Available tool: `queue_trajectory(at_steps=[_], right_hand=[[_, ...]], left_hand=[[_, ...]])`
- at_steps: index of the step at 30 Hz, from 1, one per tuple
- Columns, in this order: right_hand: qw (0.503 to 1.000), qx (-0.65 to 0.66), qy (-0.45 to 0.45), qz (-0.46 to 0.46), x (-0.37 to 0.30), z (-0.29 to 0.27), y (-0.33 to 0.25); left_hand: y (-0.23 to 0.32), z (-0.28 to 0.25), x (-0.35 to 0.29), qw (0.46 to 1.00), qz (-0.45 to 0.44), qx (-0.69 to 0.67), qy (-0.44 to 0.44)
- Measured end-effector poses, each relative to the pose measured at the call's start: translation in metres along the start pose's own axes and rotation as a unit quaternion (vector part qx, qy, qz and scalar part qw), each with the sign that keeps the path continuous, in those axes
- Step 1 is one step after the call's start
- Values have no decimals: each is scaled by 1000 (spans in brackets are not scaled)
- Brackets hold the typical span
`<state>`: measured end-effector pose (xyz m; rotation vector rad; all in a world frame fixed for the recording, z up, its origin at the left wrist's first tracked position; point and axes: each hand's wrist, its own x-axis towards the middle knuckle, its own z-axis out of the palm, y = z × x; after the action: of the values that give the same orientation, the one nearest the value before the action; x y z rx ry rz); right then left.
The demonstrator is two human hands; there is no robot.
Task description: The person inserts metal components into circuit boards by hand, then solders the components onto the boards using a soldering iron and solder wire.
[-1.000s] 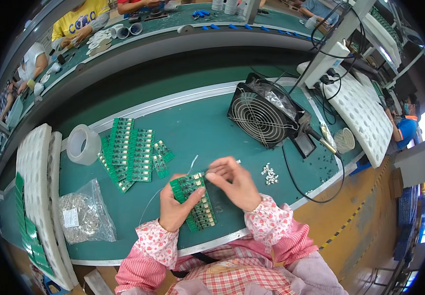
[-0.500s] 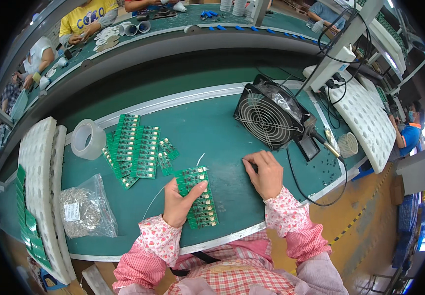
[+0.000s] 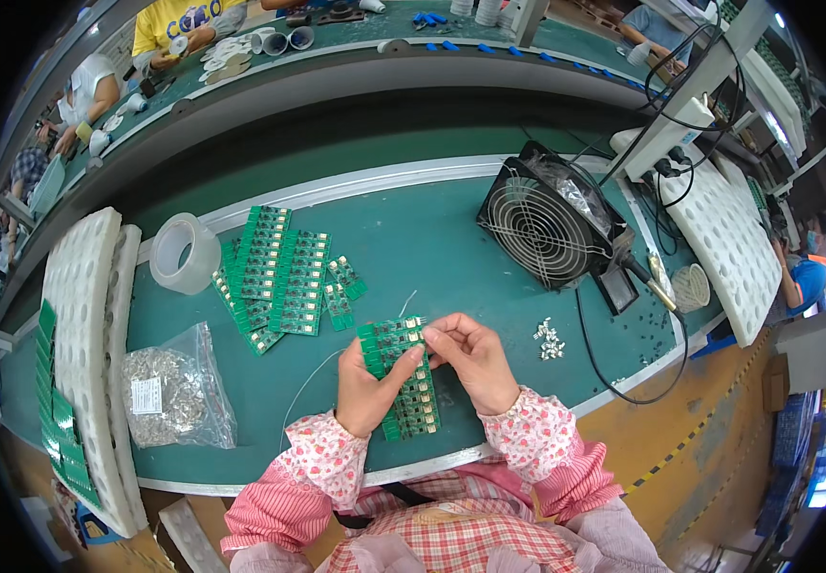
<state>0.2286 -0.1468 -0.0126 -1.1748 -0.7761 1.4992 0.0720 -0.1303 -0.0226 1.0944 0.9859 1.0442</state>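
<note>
My left hand grips a green circuit board panel, thumb across its face and fingers beneath. A row of small white connectors runs along the panel's right side. At its upper right edge my right hand is closed in a pinch, its fingertips touching or nearly touching the board. Whatever they hold is too small to make out. A pile of tiny white connectors lies to the right of that hand. Thin solder wire curves beside my left wrist, and a short end shows above the panel.
More green circuit boards overlap behind the left hand, beside a tape roll. A bag of small metal parts lies near white foam trays. At right stand a black fan, a soldering iron and its cable.
My right hand has moved left from over the connector pile to the panel's upper right edge, uncovering the pile. My left hand still holds the panel. The whole view has shifted slightly.
</note>
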Motion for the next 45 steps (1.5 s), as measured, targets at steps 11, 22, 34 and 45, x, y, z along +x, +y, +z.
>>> queue_trajectory(at_steps=[11,22,34,45], right_hand=[[995,2,12,-102,-1,-8,22],[626,-653,271,-330,-46,-94,-16],[642,-649,230,-337,-54,-103,-11],[613,-683,264,-297,-31,-106,-27]], left_hand=[[0,6,-1,992,73,90,-54],[0,1,2,995,-50,-82,-31],[-4,-1,0,996,-33,-64,-44],[-1,0,2,996,-36,-73,-45]])
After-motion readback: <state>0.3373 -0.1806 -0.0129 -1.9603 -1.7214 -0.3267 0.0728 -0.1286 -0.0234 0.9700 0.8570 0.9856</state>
